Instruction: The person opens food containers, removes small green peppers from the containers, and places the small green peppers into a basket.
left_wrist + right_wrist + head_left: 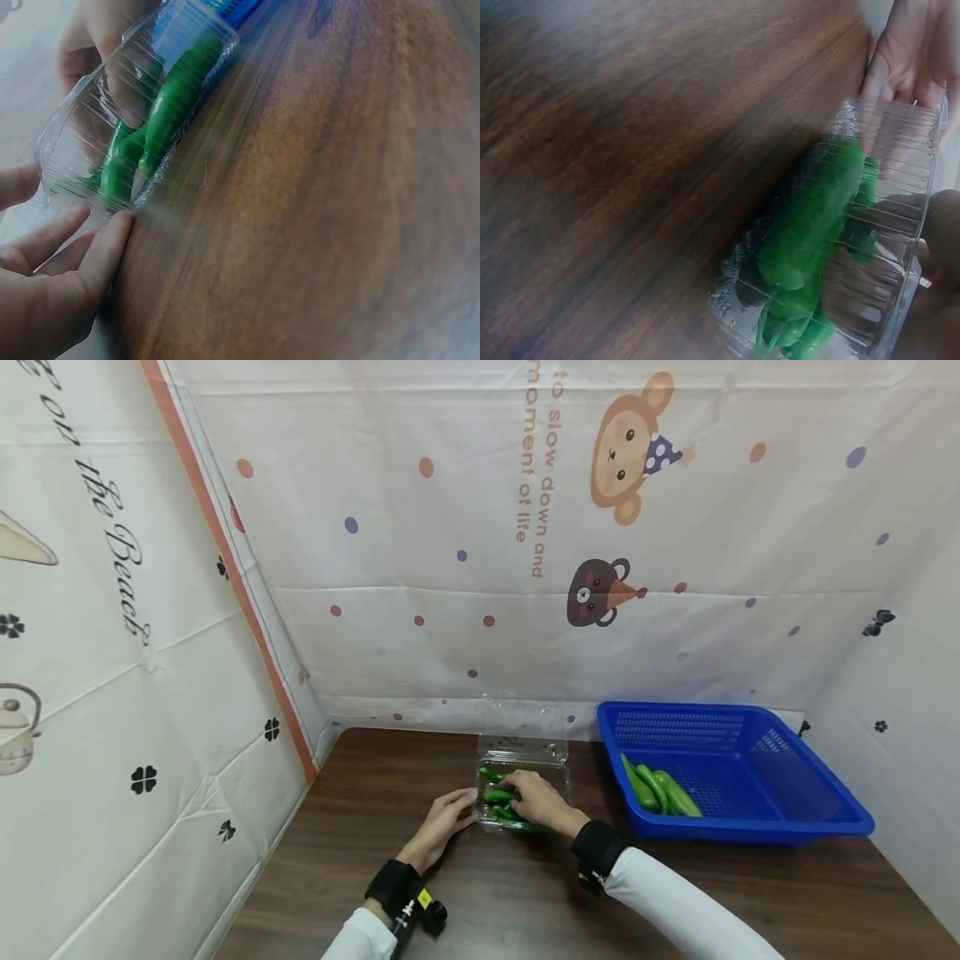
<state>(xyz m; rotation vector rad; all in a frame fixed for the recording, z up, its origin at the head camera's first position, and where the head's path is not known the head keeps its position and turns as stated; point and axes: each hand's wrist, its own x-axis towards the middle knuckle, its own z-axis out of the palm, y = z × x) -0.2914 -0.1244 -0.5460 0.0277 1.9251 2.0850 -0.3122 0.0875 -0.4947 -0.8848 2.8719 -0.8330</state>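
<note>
A clear plastic clamshell box sits on the table with its lid raised at the back. Several green peppers lie inside, seen through its ribbed wall. My right hand reaches down into the box from the right, thumb and fingers around a green pepper. Its fingers also appear behind the box wall in the left wrist view. On the left side, my left hand touches the box wall with extended fingers, its fingertips at the lower corner.
To the right stands a blue plastic basket with several larger green peppers at its left end. The brown wooden table meets a printed sheet at the back. Another sheet hangs along the left side.
</note>
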